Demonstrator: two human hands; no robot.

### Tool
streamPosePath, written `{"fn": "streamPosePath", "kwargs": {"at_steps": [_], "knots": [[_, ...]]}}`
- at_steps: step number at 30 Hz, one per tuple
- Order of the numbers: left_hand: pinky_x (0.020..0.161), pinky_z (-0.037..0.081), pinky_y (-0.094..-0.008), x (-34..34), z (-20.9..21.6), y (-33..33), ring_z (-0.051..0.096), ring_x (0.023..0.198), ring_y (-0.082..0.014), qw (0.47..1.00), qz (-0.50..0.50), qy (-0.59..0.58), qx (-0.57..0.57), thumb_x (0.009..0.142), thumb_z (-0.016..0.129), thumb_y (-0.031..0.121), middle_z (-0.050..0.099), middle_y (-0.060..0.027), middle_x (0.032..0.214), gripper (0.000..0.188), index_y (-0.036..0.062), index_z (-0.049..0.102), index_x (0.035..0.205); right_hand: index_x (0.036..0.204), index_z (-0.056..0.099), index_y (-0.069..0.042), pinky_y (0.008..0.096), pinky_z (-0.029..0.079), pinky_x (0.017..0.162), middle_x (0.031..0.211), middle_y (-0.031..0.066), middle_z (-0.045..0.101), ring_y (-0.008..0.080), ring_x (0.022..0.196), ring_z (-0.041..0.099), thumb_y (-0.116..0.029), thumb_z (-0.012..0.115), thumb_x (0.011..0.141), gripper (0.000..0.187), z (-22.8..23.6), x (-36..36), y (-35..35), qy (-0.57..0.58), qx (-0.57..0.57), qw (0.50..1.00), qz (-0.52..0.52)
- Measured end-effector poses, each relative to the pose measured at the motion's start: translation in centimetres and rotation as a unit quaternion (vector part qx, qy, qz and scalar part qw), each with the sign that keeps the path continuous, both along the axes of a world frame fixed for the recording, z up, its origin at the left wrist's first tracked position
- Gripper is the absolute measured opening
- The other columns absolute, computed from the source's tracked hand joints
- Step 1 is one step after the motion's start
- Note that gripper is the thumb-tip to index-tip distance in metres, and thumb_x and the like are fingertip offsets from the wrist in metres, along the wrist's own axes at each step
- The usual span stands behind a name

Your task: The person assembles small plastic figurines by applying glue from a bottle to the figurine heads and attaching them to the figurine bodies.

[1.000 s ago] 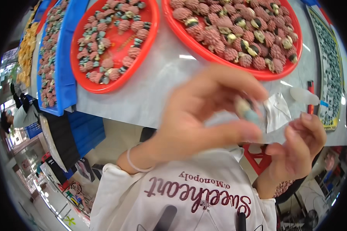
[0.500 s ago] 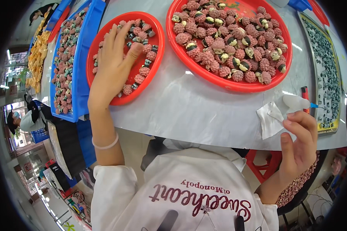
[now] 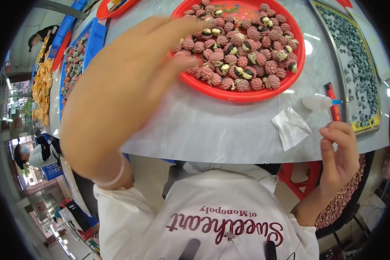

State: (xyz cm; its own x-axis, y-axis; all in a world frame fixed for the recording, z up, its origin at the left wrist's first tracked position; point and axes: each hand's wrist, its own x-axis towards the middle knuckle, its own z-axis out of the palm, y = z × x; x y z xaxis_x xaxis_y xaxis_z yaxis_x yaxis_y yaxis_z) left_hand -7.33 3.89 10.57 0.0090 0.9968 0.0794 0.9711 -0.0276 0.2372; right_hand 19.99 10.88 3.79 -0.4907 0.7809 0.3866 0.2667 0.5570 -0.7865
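Note:
My left hand, blurred by motion, is raised over the table, its thumb and fingertips apart at the left rim of a large round red tray. Inside the tray lie many small pink knobbly pieces, some showing black and cream parts. Nothing shows between those fingers. My right hand hangs at the table's front edge, palm turned inward, with fingers loosely curled and no object visible in it. Close beyond it are a white squeeze bottle with a blue tip and a folded white cloth.
A red stick-like item lies behind the bottle. At right is a yellow-edged tray of small dark green pieces. A blue bin of pink and green pieces stands left. Another red tray is at the back. A person is far left.
My left hand has left the smaller red tray, rising and swinging right to the large tray; it now hides the smaller one. My right hand stays nearly in place. The whole view has shifted slightly.

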Motion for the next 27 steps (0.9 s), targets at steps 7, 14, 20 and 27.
{"fn": "streamPosePath", "kwargs": {"at_steps": [7,14,20,27], "knots": [[0.069,0.042,-0.0318,-0.1,-5.6,8.0,0.054,0.078,-0.0216,0.989,-0.115,-0.085,-0.024,0.071,0.057,0.002,0.052,-0.0099,0.084,0.018,0.0018,0.048,0.087,0.078,0.058,0.004,0.0226,0.037,0.058,0.073,0.0110,0.053,0.0165,0.065,0.049,0.008,0.056,0.064,0.015,0.5,1.7,0.0,-0.003,0.016,1.000,0.008],[0.068,0.043,-0.0246,0.3,-4.5,7.4,0.053,0.076,-0.0141,0.984,-0.143,-0.091,0.049,0.070,0.060,0.000,0.050,-0.0057,0.082,0.020,0.0015,0.050,0.087,0.082,0.056,0.005,0.0217,0.036,0.061,0.077,0.0108,0.054,0.0146,0.067,0.047,0.008,0.054,0.069,0.014,-1.0,4.2,1.4,0.032,-0.017,0.998,-0.043],[0.071,0.043,-0.0246,2.4,-5.1,2.0,0.052,0.082,-0.0148,0.873,-0.093,-0.459,0.135,0.063,0.061,-0.011,0.050,-0.0076,0.088,0.030,0.0015,0.053,0.089,0.092,0.054,0.003,0.0232,0.036,0.077,0.093,0.0076,0.056,0.0125,0.084,0.048,0.004,0.057,0.068,0.024,-2.3,0.6,3.1,0.042,-0.060,0.995,-0.069],[0.077,0.047,-0.0274,7.4,-10.0,-2.5,0.052,0.093,-0.0171,0.705,-0.027,-0.708,0.028,0.072,0.057,-0.008,0.050,-0.0127,0.101,0.024,-0.0024,0.054,0.096,0.095,0.053,0.004,0.0245,0.040,0.072,0.096,0.0105,0.057,0.0143,0.082,0.052,-0.005,0.060,0.071,0.027,-3.5,-0.6,2.7,0.084,-0.118,0.989,-0.012]]}}
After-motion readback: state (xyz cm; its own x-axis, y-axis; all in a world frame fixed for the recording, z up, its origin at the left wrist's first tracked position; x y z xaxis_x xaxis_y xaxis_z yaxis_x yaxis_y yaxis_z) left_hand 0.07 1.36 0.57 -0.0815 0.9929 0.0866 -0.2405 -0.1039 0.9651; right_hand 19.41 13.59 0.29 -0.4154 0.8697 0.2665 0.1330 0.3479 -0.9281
